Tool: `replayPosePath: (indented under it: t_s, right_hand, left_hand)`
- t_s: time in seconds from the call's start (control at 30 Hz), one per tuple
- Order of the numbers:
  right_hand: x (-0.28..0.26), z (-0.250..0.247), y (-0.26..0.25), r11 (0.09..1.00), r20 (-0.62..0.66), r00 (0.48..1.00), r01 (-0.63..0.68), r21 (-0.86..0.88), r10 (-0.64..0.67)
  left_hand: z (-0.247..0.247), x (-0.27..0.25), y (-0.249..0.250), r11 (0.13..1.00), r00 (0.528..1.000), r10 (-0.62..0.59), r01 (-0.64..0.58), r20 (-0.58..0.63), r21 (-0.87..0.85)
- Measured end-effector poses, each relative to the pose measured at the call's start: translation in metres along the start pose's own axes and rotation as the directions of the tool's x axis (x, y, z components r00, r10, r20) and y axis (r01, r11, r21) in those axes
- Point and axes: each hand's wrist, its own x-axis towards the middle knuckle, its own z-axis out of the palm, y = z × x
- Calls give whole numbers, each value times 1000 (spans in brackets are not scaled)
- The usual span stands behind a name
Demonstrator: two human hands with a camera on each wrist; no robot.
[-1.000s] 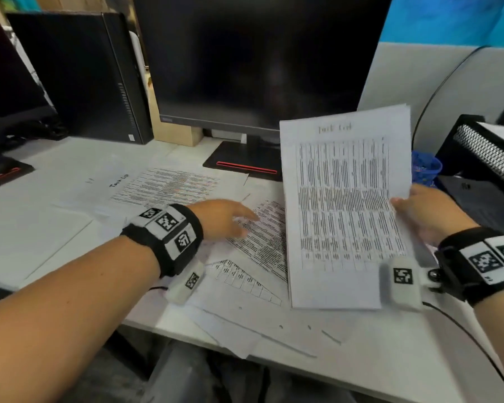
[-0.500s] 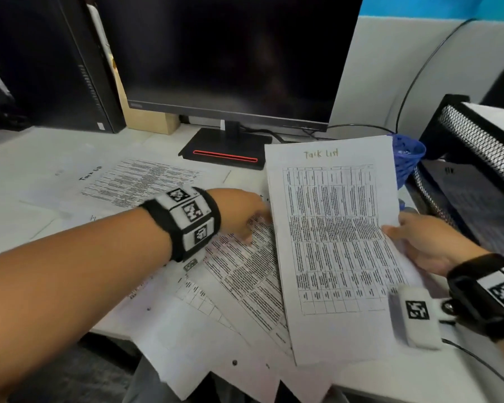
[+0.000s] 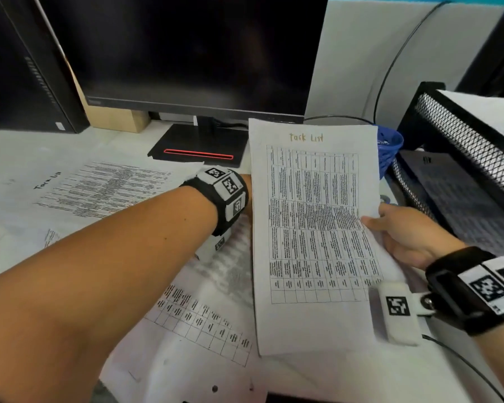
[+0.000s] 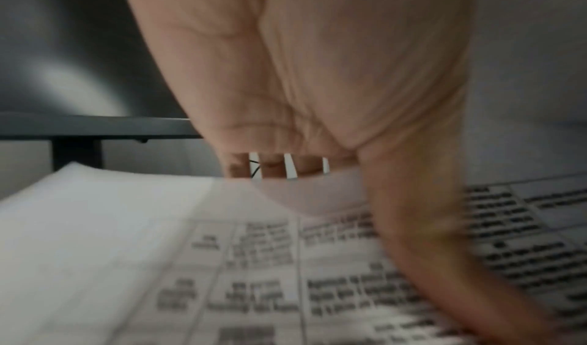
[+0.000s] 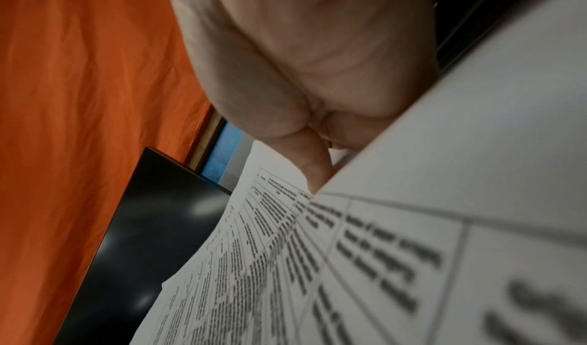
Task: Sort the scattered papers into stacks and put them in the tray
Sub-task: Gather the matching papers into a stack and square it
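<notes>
My right hand (image 3: 405,237) pinches the right edge of a printed "Task List" sheet (image 3: 312,228), thumb on top, and holds it tilted above the desk. In the right wrist view the thumb (image 5: 312,164) presses on that sheet (image 5: 286,275). My left hand (image 4: 317,74) reaches under the held sheet, so the head view shows only its wrist band (image 3: 224,193). In the left wrist view its thumb (image 4: 413,225) lies on a printed sheet (image 4: 254,275) whose raised edge covers the fingertips. More printed sheets (image 3: 99,190) lie scattered on the desk. The black mesh tray (image 3: 463,146) stands at the right.
A dark monitor (image 3: 186,53) on a black base (image 3: 198,146) stands behind the papers, a computer tower (image 3: 26,68) at the far left. A blue basket (image 3: 389,146) sits beside the tray. Some sheets (image 3: 201,315) overhang the desk's front edge. The tray's top tier holds white paper (image 3: 492,112).
My left hand has slid right across the scattered sheets and gone under the held sheet. The sheets beneath it shifted toward the front edge. The right hand has lowered the Task List sheet.
</notes>
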Motion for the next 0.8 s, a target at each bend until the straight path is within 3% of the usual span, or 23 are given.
replayPosePath:
  t_s: [0.07,0.17,0.27,0.4,0.47,0.67,0.77,0.8]
  right_hand:
    - [2,0,-3,1000,-22,1000,1,-11,-1]
    - [0,1,-11,999,-40,998,45,-5,-45]
    - [-6,3,-23,994,-53,994,103,46,-100]
    - [-9,11,-33,983,-82,988,138,124,-128]
    - [-10,20,-34,963,-65,991,129,238,-117]
    - [-16,70,-40,909,118,988,45,414,-102]
    - [-19,92,-40,913,153,981,51,406,-122]
    - [-20,97,-39,916,158,979,58,398,-131]
  left_hand:
    - [0,5,-7,999,996,2,-6,-92,-42]
    - [-17,-3,-10,972,976,-41,-10,-213,-235]
    - [-38,-20,-31,934,881,-100,-77,-463,-348]
    - [-52,-51,-63,781,765,-309,-135,-565,-610]
    - [-55,-66,-75,715,732,-397,-132,-554,-687]
    - [-16,-90,-95,650,792,-453,-21,-409,-760]
    - [8,-103,-99,625,820,-505,133,-269,-769]
    - [13,-112,-100,606,810,-544,199,-219,-770]
